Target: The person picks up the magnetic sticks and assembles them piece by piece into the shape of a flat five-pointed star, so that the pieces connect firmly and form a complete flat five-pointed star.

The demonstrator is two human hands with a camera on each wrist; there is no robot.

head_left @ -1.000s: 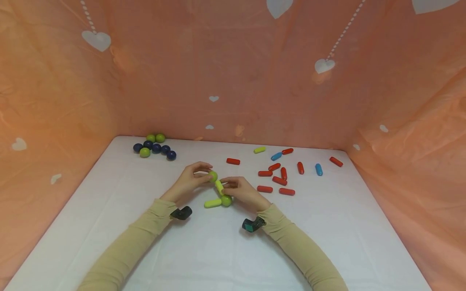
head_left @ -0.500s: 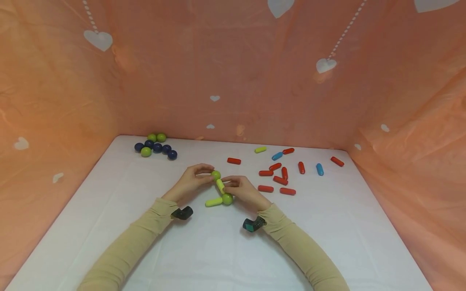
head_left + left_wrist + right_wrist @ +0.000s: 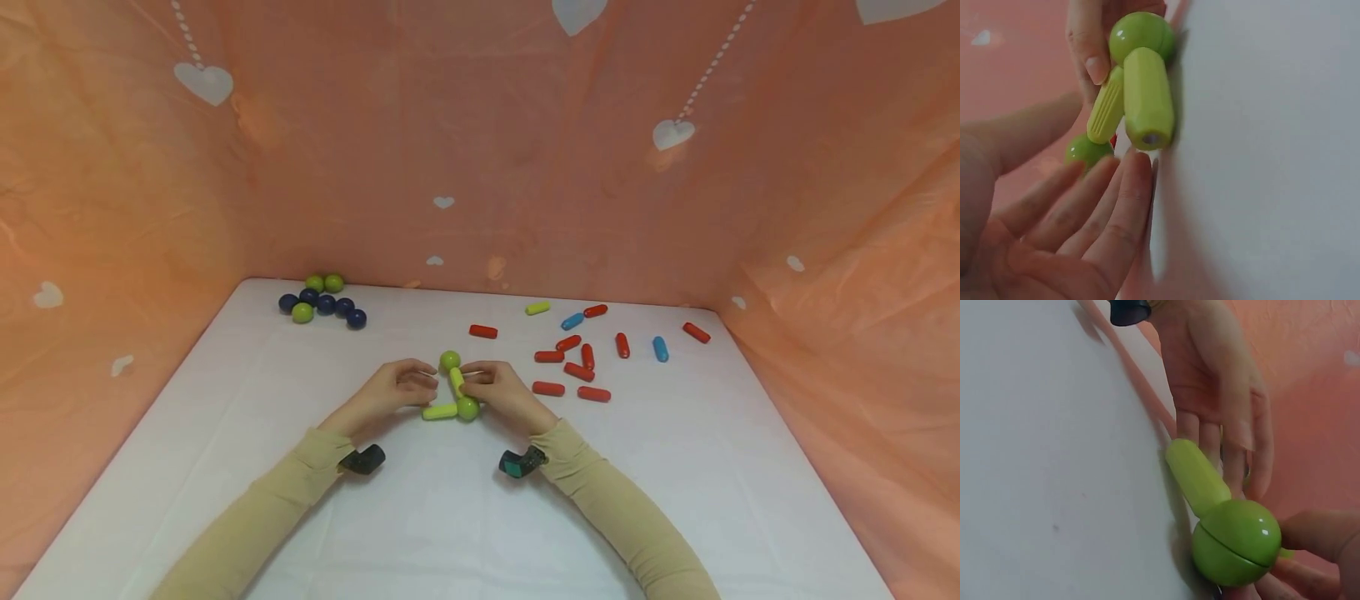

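My right hand (image 3: 502, 393) pinches the upper yellow-green rod (image 3: 456, 381) close to the near green ball (image 3: 468, 408), thumb and fingers drawn together on it. My left hand (image 3: 388, 392) holds nothing: its fingers are relaxed and the thumb stands well apart from them, just beside the free end of the lower yellow-green rod (image 3: 440, 412).

The joined pieces lie between my two hands, low over the white table (image 3: 420, 508). The far green ball (image 3: 450, 361) tops the upper rod; the near ball makes the corner where both rods meet.

For a good hold, I judge a light, firm pinch by that corner best, as a squeeze farther up would likely lever the joint. The left fingers do well to come at the lower rod in line with its length, since a sideways knock could swing it. Its end shows a small pale spot (image 3: 1150, 139), which I'd leave uncovered. My right palm hides much of the grip, so I cannot tell whether a fingertip also bears on the near ball.
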